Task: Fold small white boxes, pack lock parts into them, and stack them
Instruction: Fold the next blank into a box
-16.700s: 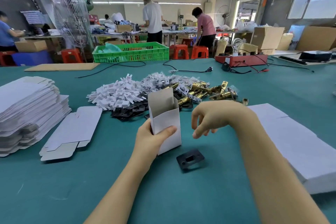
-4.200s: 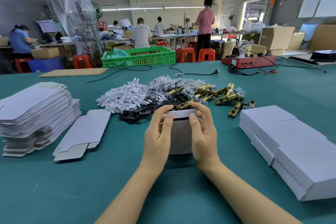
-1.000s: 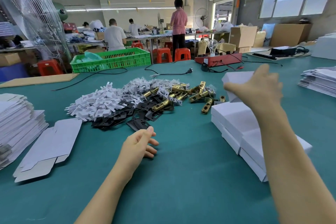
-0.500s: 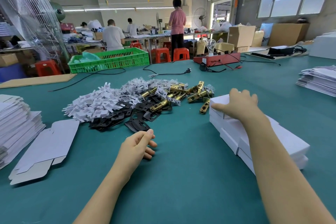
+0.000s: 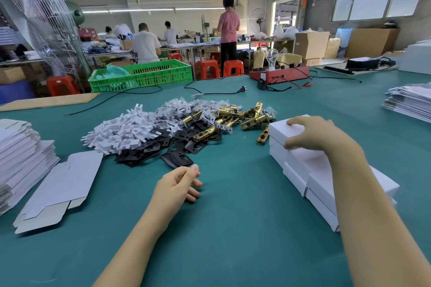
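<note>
My right hand grips the far top white box of the stack of folded boxes at the right, fingers over its top and thumb on its side. My left hand rests on the green table, fingers loosely curled, holding nothing. Just beyond it lies the heap of lock parts: black plates, white plastic pieces, brass latches. Flat box blanks lie at the left beside a tall pile of blanks.
A green crate, a red device with a bulb and black cables sit at the table's far side. Another paper stack lies far right. Several people work at benches behind.
My right hand carried the closed box to the right and set it down on the stack, where it now holds it. My left hand has stayed on the table near the black plates.
</note>
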Demonstrator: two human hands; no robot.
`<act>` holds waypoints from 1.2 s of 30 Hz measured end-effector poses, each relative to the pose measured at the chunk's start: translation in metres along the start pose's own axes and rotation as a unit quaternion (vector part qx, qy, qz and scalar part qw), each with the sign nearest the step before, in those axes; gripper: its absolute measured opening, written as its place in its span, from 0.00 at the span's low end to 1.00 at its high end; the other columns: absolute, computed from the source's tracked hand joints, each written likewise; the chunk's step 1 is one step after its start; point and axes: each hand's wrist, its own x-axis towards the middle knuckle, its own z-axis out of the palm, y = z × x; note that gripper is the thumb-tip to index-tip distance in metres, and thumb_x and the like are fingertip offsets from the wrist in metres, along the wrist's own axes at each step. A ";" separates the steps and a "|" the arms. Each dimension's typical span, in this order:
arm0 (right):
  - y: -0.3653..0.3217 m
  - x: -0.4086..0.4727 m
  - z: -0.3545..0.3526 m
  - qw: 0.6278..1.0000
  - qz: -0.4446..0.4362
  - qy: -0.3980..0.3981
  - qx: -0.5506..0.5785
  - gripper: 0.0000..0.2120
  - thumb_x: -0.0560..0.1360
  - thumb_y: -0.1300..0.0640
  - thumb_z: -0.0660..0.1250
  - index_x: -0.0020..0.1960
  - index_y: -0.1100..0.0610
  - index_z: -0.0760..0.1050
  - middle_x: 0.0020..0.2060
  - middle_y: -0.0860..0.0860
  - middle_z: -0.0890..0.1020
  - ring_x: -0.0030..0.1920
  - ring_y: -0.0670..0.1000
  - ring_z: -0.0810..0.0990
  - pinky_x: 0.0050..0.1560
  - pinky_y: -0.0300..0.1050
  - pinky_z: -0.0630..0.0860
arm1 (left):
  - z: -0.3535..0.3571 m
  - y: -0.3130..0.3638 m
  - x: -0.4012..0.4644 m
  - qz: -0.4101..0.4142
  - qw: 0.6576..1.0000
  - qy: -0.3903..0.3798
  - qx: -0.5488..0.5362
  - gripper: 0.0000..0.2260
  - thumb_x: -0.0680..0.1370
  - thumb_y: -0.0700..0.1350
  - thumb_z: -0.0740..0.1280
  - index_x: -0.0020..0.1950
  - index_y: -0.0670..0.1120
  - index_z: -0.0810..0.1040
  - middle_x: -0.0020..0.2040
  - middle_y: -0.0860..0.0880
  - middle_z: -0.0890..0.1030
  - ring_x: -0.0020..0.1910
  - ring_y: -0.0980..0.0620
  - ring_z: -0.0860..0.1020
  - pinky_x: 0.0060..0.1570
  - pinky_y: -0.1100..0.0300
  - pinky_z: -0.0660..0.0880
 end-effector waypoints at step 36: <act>-0.076 -0.003 0.059 0.956 -0.198 0.106 0.188 0.07 0.73 0.61 0.64 0.46 0.53 0.79 0.39 0.50 0.81 0.40 0.50 0.77 0.37 0.42 0.71 | -0.013 0.014 -0.003 -0.038 0.991 0.034 -0.120 0.09 0.82 0.46 0.63 0.46 0.44 0.80 0.36 0.48 0.83 0.32 0.50 0.82 0.30 0.60 0.78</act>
